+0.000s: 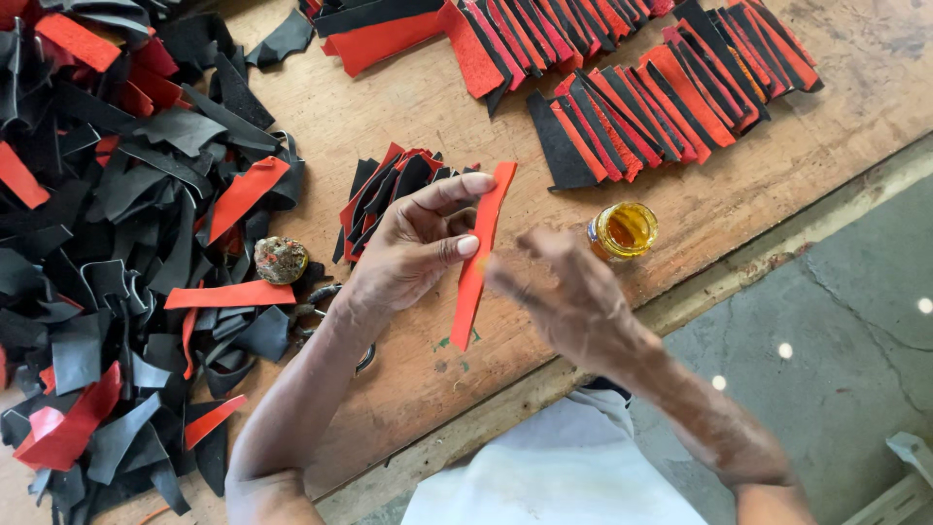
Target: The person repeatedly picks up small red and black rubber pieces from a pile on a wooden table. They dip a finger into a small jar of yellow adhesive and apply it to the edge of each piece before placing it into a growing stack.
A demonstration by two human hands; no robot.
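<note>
Your left hand (413, 243) pinches the long red leather strip (481, 255) between thumb and forefinger, upright above the wooden workbench (777, 165). Your right hand (564, 292), blurred, fingers loose and holding nothing, is at the strip's edge: the coating step, I'd judge. Next calls for glue from the small amber jar (622, 230). Grey concrete floor (836, 369) lies below.

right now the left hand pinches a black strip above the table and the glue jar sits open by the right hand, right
Not quite: the strip pinched by the left hand is red, not black, as the head view shows. The rest holds: the glue jar sits open by the right hand.
</note>
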